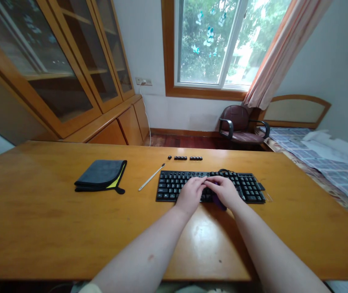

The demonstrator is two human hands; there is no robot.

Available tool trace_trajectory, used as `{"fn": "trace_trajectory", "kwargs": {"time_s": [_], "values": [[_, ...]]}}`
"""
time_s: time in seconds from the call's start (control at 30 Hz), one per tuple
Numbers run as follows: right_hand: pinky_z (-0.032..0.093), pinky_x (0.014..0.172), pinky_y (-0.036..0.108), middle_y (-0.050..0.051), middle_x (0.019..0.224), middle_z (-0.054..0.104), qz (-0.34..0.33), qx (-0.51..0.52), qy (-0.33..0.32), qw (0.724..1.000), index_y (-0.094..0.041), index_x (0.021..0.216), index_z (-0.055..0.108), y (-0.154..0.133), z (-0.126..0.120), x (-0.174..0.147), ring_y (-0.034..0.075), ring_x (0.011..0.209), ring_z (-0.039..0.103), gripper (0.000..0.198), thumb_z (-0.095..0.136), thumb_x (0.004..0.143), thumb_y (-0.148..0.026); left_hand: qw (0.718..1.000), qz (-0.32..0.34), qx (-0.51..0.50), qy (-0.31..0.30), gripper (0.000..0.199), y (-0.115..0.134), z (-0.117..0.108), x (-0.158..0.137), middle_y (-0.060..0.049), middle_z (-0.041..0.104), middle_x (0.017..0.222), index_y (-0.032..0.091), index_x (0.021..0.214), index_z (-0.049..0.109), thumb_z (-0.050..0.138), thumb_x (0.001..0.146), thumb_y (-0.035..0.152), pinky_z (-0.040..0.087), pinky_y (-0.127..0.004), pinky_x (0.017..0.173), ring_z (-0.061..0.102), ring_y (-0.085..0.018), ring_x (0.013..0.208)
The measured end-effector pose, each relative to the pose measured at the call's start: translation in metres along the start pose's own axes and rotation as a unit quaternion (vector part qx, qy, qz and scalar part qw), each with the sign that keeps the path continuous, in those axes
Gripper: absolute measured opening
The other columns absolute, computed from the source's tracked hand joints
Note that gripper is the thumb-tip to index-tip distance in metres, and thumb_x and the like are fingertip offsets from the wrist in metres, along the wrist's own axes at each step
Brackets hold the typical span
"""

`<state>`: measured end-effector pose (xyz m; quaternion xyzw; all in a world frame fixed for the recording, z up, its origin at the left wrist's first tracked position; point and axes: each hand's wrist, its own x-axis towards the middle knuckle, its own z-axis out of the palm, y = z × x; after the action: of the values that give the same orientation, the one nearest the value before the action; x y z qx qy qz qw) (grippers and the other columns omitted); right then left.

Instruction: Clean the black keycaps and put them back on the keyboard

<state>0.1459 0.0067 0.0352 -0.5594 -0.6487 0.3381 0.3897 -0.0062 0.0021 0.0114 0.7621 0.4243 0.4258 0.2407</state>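
Note:
A black keyboard (169, 185) lies on the wooden desk, and both hands are over its middle. My left hand (191, 192) is closed in a pinch, fingertips meeting those of the right; whatever is between them is too small or hidden to make out. My right hand (224, 190) is closed too, with a dark purple object (219, 202) held under its palm and sticking out toward me. Its kind is mostly hidden by the hand. Behind the keyboard, loose black keycaps (180, 158) stand in short rows, with a single keycap (169, 157) to their left.
A thin white brush (152, 177) with a dark tip lies slanted left of the keyboard. Farther left is a folded grey cloth (100, 175) with black edging and a yellow inside. Thin wire prongs (268, 196) lie by the keyboard's right end. An office chair (236, 124) stands beyond the desk.

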Motion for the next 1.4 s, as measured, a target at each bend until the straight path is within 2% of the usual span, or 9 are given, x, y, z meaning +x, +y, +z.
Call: {"fn": "trace_trajectory", "kwargs": {"time_s": [0.27,0.4,0.53,0.63,0.73,0.93,1.13,1.23,1.4], "values": [[0.048,0.073,0.032,0.004,0.08,0.071,0.026,0.015,-0.099,0.995,-0.018,0.081,0.07,0.008,-0.008,-0.004,0.021,0.077,0.063,0.024,0.057,0.075,-0.038,0.998,-0.021,-0.039,-0.046,0.027,0.007,-0.003,0.001,-0.002,0.062,0.096,0.027,0.106,0.065,0.054,0.083,0.019,0.048,-0.031,0.089,0.057,-0.015,0.094],[0.047,0.077,0.032,0.005,0.09,0.069,0.034,0.054,-0.037,0.997,-0.019,0.089,0.066,0.014,-0.01,-0.001,0.021,0.086,0.062,0.024,0.053,0.075,-0.033,0.992,-0.066,-0.104,0.015,0.019,0.002,0.002,0.001,-0.004,0.06,0.094,0.021,0.095,0.067,0.061,0.077,0.018,0.051,-0.033,0.085,0.059,-0.016,0.091],[0.049,0.064,0.03,0.003,0.083,0.065,0.052,0.084,0.056,0.993,-0.019,0.095,0.058,0.025,-0.007,0.0,0.019,0.073,0.061,0.029,0.049,0.068,-0.024,0.963,-0.136,-0.221,0.08,0.019,-0.004,0.009,0.0,-0.007,0.061,0.098,0.016,0.093,0.064,0.061,0.075,0.016,0.054,-0.031,0.08,0.063,-0.016,0.087],[0.051,0.072,0.032,0.006,0.095,0.064,0.025,0.125,0.083,0.988,-0.02,0.102,0.054,0.028,0.001,0.002,0.02,0.081,0.062,0.037,0.057,0.065,-0.023,0.964,-0.123,-0.22,0.085,0.02,-0.003,0.01,-0.001,-0.007,0.064,0.098,0.017,0.095,0.065,0.061,0.075,0.016,0.052,-0.034,0.086,0.063,-0.017,0.09],[0.049,0.084,0.036,0.008,0.103,0.063,0.002,0.201,0.089,0.976,-0.02,0.104,0.055,0.024,0.008,0.002,0.021,0.093,0.061,0.042,0.066,0.064,-0.027,0.969,-0.108,-0.206,0.083,0.026,-0.002,0.008,-0.002,-0.006,0.065,0.1,0.018,0.1,0.064,0.062,0.074,0.016,0.05,-0.035,0.089,0.062,-0.018,0.093],[0.044,0.093,0.04,0.007,0.099,0.065,-0.047,0.184,0.089,0.978,-0.021,0.077,0.07,0.013,0.008,-0.005,0.023,0.1,0.058,0.015,0.068,0.069,-0.035,0.962,-0.124,-0.217,0.111,0.024,-0.009,0.011,-0.002,-0.007,0.065,0.101,0.017,0.097,0.064,0.065,0.073,0.019,0.051,-0.035,0.088,0.063,-0.019,0.096],[0.047,0.09,0.04,0.008,0.111,0.062,-0.048,0.273,-0.017,0.961,-0.021,0.083,0.073,0.016,0.007,-0.009,0.024,0.106,0.057,0.034,0.05,0.084,-0.046,0.948,-0.161,-0.244,0.127,0.024,-0.014,0.014,-0.002,-0.008,0.066,0.093,0.014,0.092,0.062,0.069,0.069,0.019,0.053,-0.034,0.082,0.065,-0.017,0.085],[0.046,0.091,0.04,0.007,0.107,0.065,-0.014,0.279,-0.003,0.96,-0.022,0.088,0.071,0.017,0.01,-0.007,0.023,0.103,0.059,0.024,0.062,0.076,-0.04,0.945,-0.154,-0.262,0.12,0.025,-0.009,0.011,-0.001,-0.008,0.065,0.098,0.015,0.094,0.063,0.068,0.069,0.018,0.053,-0.034,0.084,0.064,-0.018,0.089],[0.045,0.093,0.042,0.006,0.105,0.067,0.001,0.302,0.038,0.953,-0.023,0.102,0.066,0.014,0.012,-0.004,0.022,0.099,0.061,0.043,0.076,0.061,-0.031,0.955,-0.139,-0.239,0.107,0.024,0.0,0.006,0.0,-0.007,0.065,0.102,0.017,0.098,0.066,0.062,0.075,0.016,0.052,-0.033,0.085,0.063,-0.018,0.093]]}}
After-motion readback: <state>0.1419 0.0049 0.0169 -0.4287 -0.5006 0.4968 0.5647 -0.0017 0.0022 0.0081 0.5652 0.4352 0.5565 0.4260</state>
